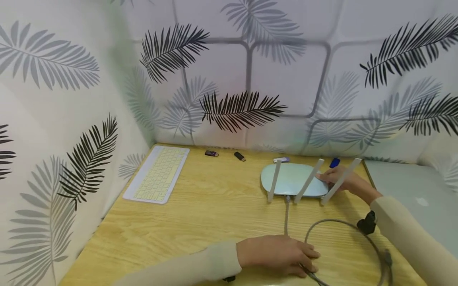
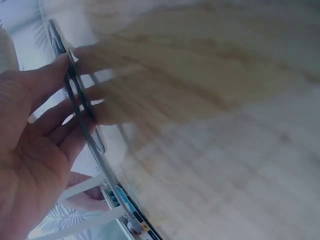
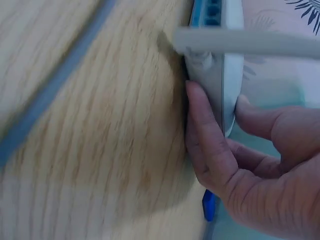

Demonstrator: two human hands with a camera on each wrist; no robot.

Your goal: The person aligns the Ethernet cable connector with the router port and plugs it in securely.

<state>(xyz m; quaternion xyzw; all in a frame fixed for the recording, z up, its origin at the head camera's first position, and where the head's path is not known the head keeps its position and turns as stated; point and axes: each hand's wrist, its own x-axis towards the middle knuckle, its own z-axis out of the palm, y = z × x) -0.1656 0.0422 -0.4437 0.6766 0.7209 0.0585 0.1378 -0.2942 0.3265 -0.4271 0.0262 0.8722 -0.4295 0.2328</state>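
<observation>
A white router (image 1: 291,178) with three upright antennas lies at the right of the wooden table. My right hand (image 1: 352,184) grips its right end, thumb on top and fingers along the lower edge in the right wrist view. A grey network cable (image 1: 287,218) runs from the router's near side toward me and loops across the table at right. Lower in the head view, my left hand (image 1: 273,252) pinches this cable between thumb and fingers. The left wrist view shows doubled strands of cable (image 2: 102,162) crossing the fingertips, with the router's port side beyond.
A white keyboard (image 1: 156,174) lies at the left. Along the back edge are two dark USB sticks (image 1: 211,153), a white one (image 1: 281,159) and a blue one (image 1: 334,163). A grey flat panel (image 1: 411,198) is at the far right. Leaf-patterned fabric (image 1: 229,71) hangs behind the table.
</observation>
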